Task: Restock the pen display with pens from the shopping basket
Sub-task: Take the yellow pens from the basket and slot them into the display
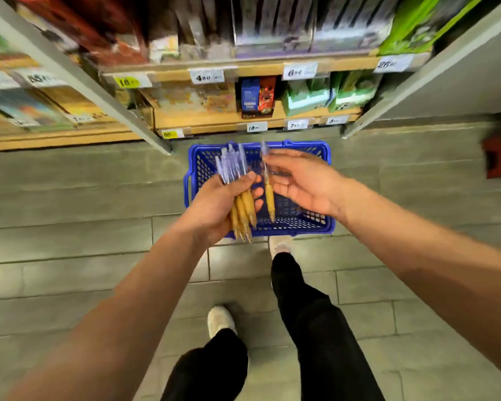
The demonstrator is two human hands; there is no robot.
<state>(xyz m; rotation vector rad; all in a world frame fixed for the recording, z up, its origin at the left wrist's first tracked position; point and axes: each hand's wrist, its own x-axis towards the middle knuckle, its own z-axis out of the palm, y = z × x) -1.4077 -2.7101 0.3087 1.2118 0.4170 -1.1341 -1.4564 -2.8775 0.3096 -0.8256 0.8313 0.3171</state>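
At the bottom centre of the frame are two legs in black trousers (pixel 315 328) and pale shoes (pixel 221 319) on a grey tiled floor (pixel 70 241). Both bare forearms reach up to the middle. The left hand (pixel 214 206) has its fingers curled tightly around a bundle of pens (pixel 245 204), yellow grips pointing down. Just right of it, the right hand (pixel 304 183) pinches a single pen (pixel 269 198) between thumb and fingers; blur hides the exact contact. Both hands are over a blue shopping basket (pixel 326 157) on the floor. Beyond, across the top, wooden shelves (pixel 272 112) carry blurred goods and price labels (pixel 206 76).
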